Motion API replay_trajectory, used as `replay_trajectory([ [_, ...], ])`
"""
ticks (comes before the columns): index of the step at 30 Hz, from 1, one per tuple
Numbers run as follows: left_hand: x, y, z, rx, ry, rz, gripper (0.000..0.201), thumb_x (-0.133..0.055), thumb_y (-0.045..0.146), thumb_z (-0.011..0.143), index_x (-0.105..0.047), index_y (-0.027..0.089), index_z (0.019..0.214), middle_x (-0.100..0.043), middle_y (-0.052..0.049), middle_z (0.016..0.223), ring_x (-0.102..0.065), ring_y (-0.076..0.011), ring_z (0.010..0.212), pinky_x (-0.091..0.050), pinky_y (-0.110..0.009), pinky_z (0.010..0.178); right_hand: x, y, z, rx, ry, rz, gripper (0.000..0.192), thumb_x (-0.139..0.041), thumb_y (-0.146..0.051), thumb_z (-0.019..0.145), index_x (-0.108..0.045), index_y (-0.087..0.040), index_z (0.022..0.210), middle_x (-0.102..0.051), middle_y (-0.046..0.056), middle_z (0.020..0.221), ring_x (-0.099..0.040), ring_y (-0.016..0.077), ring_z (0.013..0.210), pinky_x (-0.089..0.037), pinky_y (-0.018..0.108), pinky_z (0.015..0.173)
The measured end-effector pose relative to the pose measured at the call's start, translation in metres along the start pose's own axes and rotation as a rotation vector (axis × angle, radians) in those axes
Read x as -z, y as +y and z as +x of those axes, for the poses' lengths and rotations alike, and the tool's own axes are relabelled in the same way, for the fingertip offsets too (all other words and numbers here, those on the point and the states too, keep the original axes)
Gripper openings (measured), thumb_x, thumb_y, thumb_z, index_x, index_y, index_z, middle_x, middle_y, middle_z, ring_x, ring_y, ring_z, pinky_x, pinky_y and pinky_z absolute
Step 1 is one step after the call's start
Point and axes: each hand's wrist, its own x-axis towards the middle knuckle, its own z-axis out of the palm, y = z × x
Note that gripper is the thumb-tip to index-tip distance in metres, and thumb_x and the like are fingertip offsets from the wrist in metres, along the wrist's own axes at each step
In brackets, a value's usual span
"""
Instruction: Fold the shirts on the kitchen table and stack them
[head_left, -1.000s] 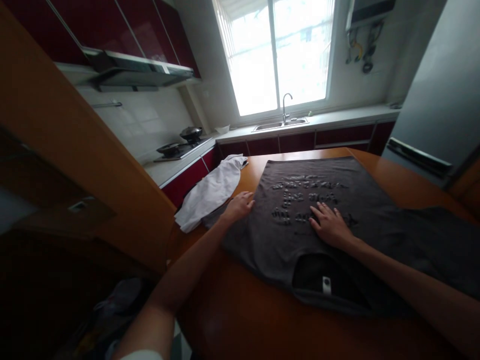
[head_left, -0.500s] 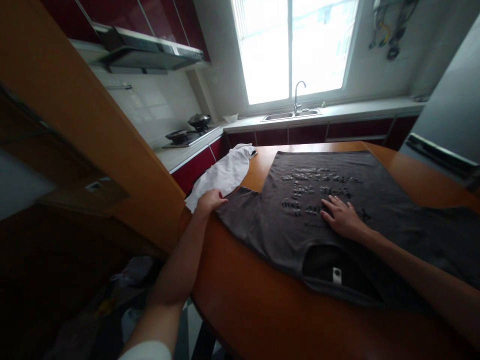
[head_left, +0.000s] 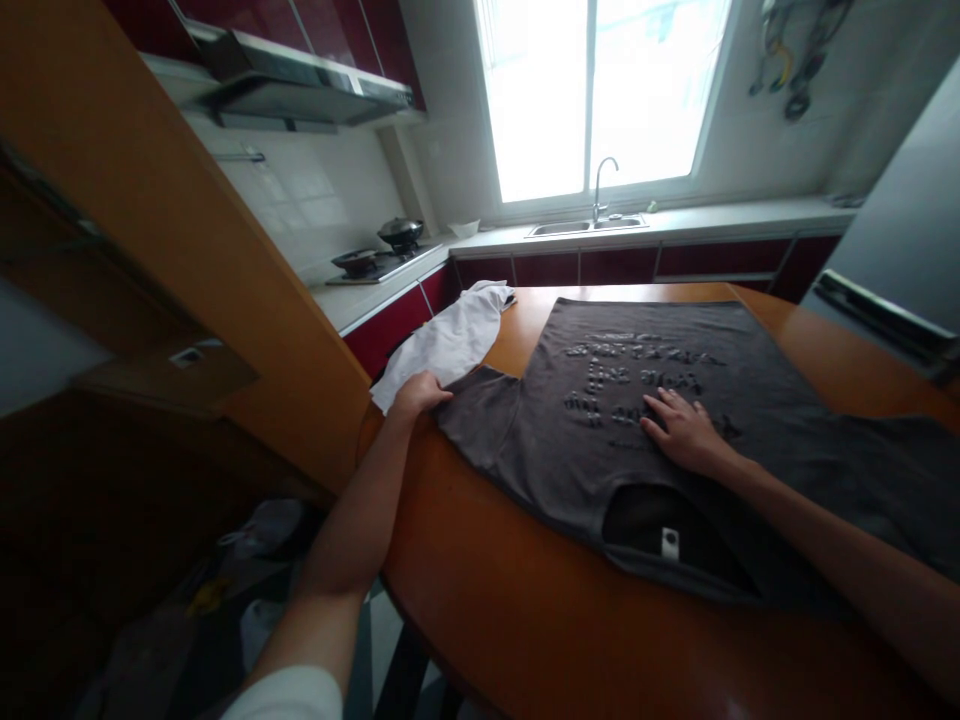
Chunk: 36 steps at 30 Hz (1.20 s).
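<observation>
Grey T-shirt (head_left: 652, 400) is lying flat, unfolded, on table (head_left: 525, 620); left hand (head_left: 421, 392) is gripping its sleeve edge, right hand (head_left: 682, 430) pressing open-palmed; folding not begun.

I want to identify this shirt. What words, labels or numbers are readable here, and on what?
Nothing reads clearly.
Grey T-shirt chest: three rows of raised lettering, partly under the right hand, too blurred to read.
White neck tag: a small dark mark, too small to read.
White garment by the left hand: no text visible.
</observation>
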Motion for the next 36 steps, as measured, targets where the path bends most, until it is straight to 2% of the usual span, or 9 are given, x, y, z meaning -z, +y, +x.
replay_trajectory([
  [5,0.019,0.000,-0.012,-0.073,0.030,-0.166,0.028,-0.071,0.045,0.066,-0.069,0.017,0.065,-0.065,-0.001,0.061,-0.059,-0.0188,0.062,-0.038,-0.025,0.055,0.004,-0.004,-0.001,0.007,0.044,0.042,0.056,-0.037,-0.045,0.100,-0.052,-0.014,0.144,-0.040,0.019,0.157,-0.030,0.0336,0.149,-0.022,0.065,0.117],
  [9,0.040,0.007,-0.026,-0.151,-0.012,-0.379,0.040,-0.074,0.055,0.062,-0.070,0.016,0.068,-0.065,-0.002,0.064,-0.056,-0.0169,0.061,-0.037,-0.025,0.055,0.013,-0.022,-0.003,0.131,0.120,0.238,0.057,-0.035,-0.048,0.101,-0.053,-0.014,0.143,-0.044,0.018,0.155,-0.031,0.0325,0.149,-0.023,0.062,0.119],
  [13,0.056,0.038,-0.040,-0.235,-0.021,-0.430,0.042,-0.073,0.057,0.065,-0.070,0.016,0.070,-0.065,-0.001,0.067,-0.056,-0.0163,0.063,-0.038,-0.025,0.056,0.024,-0.058,0.000,0.296,0.125,0.592,0.051,-0.041,-0.051,0.099,-0.065,-0.018,0.130,-0.057,0.015,0.144,-0.047,0.0286,0.139,-0.034,0.049,0.118],
  [16,0.056,0.076,-0.053,-0.346,0.025,-0.475,0.039,-0.071,0.054,0.071,-0.069,0.016,0.077,-0.066,-0.001,0.072,-0.058,-0.0159,0.065,-0.040,-0.024,0.056,0.029,-0.087,0.007,0.287,0.033,0.887,0.048,-0.050,-0.056,0.095,-0.071,-0.019,0.116,-0.070,0.013,0.124,-0.062,0.0297,0.120,-0.046,0.049,0.108],
  [19,0.039,0.117,-0.065,-0.446,-0.014,-0.593,0.038,-0.071,0.053,0.075,-0.067,0.016,0.083,-0.066,-0.001,0.071,-0.058,-0.0140,0.060,-0.040,-0.022,0.051,0.028,-0.109,0.014,0.146,-0.183,1.244,0.052,-0.057,-0.062,0.089,-0.070,-0.018,0.115,-0.072,0.014,0.117,-0.069,0.0295,0.105,-0.056,0.048,0.093],
  [24,-0.005,0.150,-0.065,-0.559,-0.411,-0.761,0.047,-0.058,0.061,0.087,-0.063,0.017,0.100,-0.071,-0.005,0.079,-0.064,-0.0132,0.054,-0.042,-0.021,0.046,0.022,-0.126,0.013,-0.119,-0.373,1.657,0.056,-0.053,-0.056,0.095,-0.048,-0.027,0.142,-0.068,0.010,0.123,-0.072,0.0215,0.096,-0.061,0.039,0.082],
  [27,-0.026,0.134,-0.043,-0.469,-0.235,-0.812,0.038,-0.053,0.051,0.093,-0.063,0.016,0.102,-0.073,-0.008,0.086,-0.068,-0.0139,0.062,-0.045,-0.021,0.051,0.019,-0.126,0.011,-0.178,-0.348,1.703,0.054,-0.050,-0.053,0.097,-0.043,-0.031,0.146,-0.070,0.007,0.116,-0.073,0.0199,0.091,-0.062,0.035,0.077],
  [31,-0.047,0.105,-0.011,-0.401,0.083,-0.707,0.015,-0.056,0.025,0.087,-0.066,0.016,0.093,-0.074,-0.008,0.090,-0.071,-0.0181,0.080,-0.055,-0.029,0.074,0.017,-0.122,0.011,-0.147,-0.401,1.666,0.043,-0.049,-0.051,0.097,-0.065,-0.021,0.124,-0.074,0.010,0.106,-0.073,0.0211,0.093,-0.060,0.035,0.083],
  [36,-0.066,0.103,-0.006,-0.629,0.113,-0.618,0.021,-0.053,0.014,0.083,-0.072,0.017,0.091,-0.075,-0.008,0.106,-0.068,-0.0209,0.105,-0.052,-0.035,0.098,0.019,-0.121,0.009,-0.153,-0.396,1.633,0.033,-0.067,-0.039,0.087,-0.073,-0.019,0.112,-0.075,0.008,0.101,-0.071,0.0202,0.091,-0.060,0.032,0.080],
])
